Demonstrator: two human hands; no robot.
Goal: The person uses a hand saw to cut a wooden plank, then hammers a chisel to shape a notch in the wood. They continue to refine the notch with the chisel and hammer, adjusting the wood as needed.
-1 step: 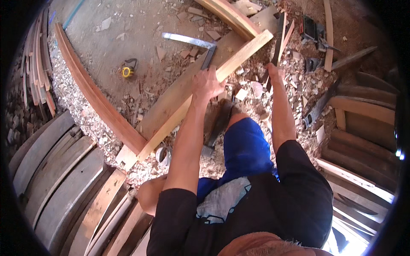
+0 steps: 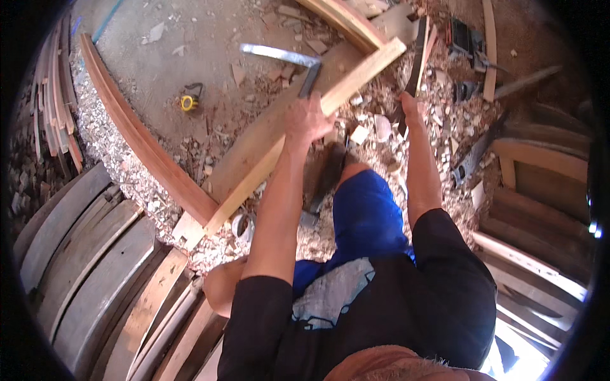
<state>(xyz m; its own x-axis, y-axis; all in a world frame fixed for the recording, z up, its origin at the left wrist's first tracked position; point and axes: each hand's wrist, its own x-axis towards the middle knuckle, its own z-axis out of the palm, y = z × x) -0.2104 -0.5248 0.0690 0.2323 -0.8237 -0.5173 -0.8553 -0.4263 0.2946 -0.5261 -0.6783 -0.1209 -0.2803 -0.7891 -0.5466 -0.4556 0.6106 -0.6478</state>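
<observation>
My left hand is closed around the dark stock of a try square, beside the pale front rail of a wooden frame. The square's shiny metal blade points away to the left over the ground. Behind the rail lies a wide flat board. A reddish curved timber meets the rail's near left end, and another timber joins its far right end. To the right, my right hand grips a long, narrow dark strip, which points away from me. Its exact kind is unclear.
A yellow-and-black tape measure lies on the ground beyond the frame. Curved wooden pieces are stacked at the near left, with more timber at right. A black object sits at the far right. Wood chips litter the floor.
</observation>
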